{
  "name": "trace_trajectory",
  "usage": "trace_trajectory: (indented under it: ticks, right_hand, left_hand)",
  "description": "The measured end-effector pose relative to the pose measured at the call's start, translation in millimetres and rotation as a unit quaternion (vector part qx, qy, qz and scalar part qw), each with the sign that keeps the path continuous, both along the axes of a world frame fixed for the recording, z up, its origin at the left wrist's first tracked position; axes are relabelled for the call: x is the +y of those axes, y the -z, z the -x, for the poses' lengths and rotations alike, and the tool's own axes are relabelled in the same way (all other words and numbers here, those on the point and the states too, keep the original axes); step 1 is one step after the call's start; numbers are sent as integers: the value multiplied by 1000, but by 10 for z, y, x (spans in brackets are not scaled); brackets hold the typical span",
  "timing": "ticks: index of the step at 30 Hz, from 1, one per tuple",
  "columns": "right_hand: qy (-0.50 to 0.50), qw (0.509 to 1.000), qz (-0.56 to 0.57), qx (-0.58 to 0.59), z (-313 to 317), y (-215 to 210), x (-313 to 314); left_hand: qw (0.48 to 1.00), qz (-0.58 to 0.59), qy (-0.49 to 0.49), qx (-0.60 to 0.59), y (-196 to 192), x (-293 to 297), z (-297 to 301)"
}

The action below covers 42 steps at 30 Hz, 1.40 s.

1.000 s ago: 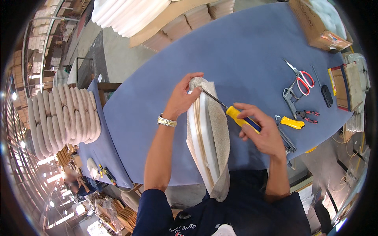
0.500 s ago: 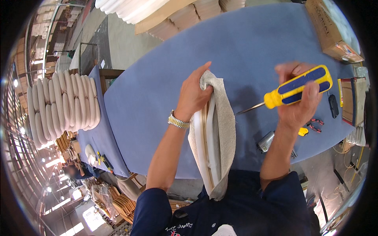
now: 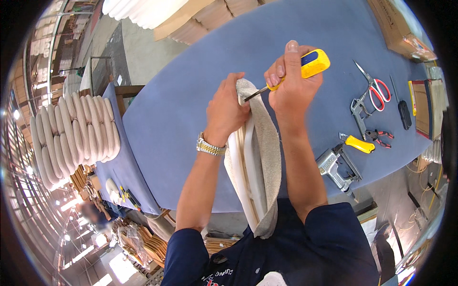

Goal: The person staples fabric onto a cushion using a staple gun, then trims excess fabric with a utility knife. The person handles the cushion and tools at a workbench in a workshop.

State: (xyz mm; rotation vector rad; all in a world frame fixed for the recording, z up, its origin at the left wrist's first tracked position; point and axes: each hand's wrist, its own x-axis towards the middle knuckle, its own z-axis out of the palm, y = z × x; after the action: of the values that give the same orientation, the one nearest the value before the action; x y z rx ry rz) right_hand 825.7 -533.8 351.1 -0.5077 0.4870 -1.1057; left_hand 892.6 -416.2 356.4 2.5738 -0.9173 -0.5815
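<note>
My left hand (image 3: 226, 113) is closed around the far end of a padded upholstery piece (image 3: 268, 162), which stands on edge and reaches back to my shirt. Its beige fabric hangs loose on the right side, showing white foam and a thin wooden edge between. My right hand (image 3: 295, 88) is wrapped round the handle of a yellow and blue screwdriver (image 3: 317, 64). The blade points down-left, its tip at the fabric fold beside my left fingers. Whether the tip is under the fabric I cannot tell.
On the blue table (image 3: 191, 86), to the right, lie red-handled scissors (image 3: 377, 95), an air blow gun (image 3: 359, 112), a yellow knife (image 3: 360, 144), pliers (image 3: 380, 137), a staple gun (image 3: 338, 169) and a black screwdriver (image 3: 404, 114). Stacked beige pads (image 3: 76, 128) stand left; a cardboard box (image 3: 398, 28) stands far right.
My right hand has swung left with the screwdriver and closed firmly round its handle, bringing the tip to the padded piece. The tools on the right have come into fuller view.
</note>
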Motion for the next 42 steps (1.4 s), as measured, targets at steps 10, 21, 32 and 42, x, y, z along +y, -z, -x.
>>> trace_trajectory:
  ticks: [10,21,32,42]
  right_hand:
    - [143,982,54,109,-308,157,-49]
    - [79,992,59,81,-552,237,82]
    - [-6,997,64,35,-566,159,260]
    - [29,995,-98,-9,-549,178,278]
  left_hand:
    - [991,68,92,66,130,165,-255]
    - [985,108,31,134,63,251,-377]
    - [995,66,-59,53,105,351,-331]
    - [985,91,-99,106,140,429,-376]
